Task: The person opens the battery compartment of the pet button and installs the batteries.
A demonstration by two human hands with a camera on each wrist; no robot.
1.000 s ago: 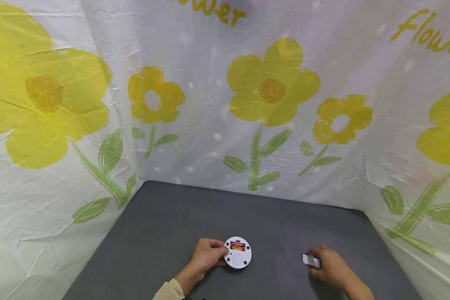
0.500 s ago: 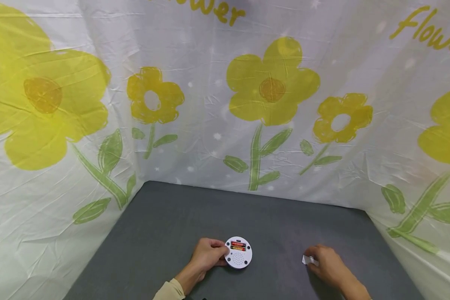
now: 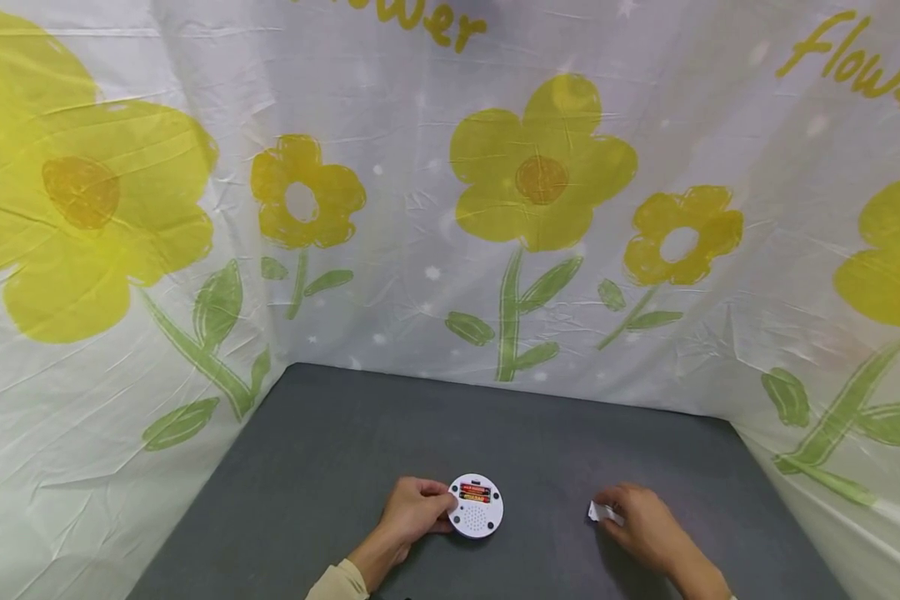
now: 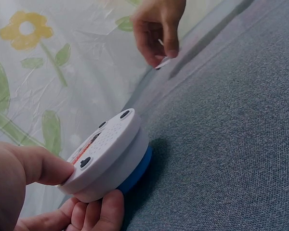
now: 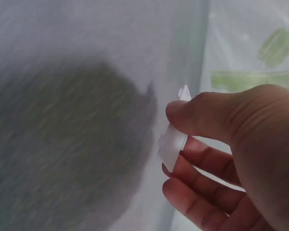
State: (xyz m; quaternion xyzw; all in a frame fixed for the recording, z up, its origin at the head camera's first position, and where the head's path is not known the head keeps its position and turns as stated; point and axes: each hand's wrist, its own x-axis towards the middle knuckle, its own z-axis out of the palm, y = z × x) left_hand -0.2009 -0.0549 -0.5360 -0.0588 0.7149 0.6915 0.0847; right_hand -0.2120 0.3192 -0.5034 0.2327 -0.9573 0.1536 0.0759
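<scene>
A round white device is steadied on the grey table while a small white cover is pinched nearby.

The round white device [image 3: 476, 505], its battery compartment exposed and face up, is gripped at its left edge by the left hand [image 3: 414, 510], thumb on top and fingers curled beneath. The small white cover [image 3: 596, 512] is pinched between thumb and fingers of the right hand [image 3: 640, 527], just above the grey table [image 3: 330, 450], well apart from the device. A flowered sheet [image 3: 495, 208] is hung behind.
</scene>
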